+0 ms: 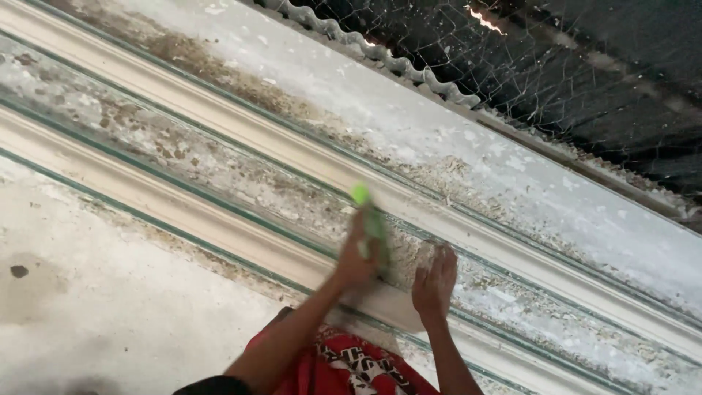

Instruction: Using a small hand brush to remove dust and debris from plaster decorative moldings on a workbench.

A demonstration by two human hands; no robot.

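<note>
My left hand [355, 260] is raised against a wall cornice and grips a green-handled tool [371, 219], blurred by motion, its working end hidden against the flaking band [219, 164] between two cream mouldings. My right hand [434, 281] presses flat, fingers together, on the same rough band just right of the tool. It holds nothing. Both forearms reach up from the bottom of the view, over a red cloth with white print [351, 366].
The wall has peeling white paint [512, 175] with brown patches and thin green lines along the mouldings. A corrugated roof edge [380, 55] and wire mesh [556, 66] run across the top right. Plain stained plaster [95, 307] fills the lower left.
</note>
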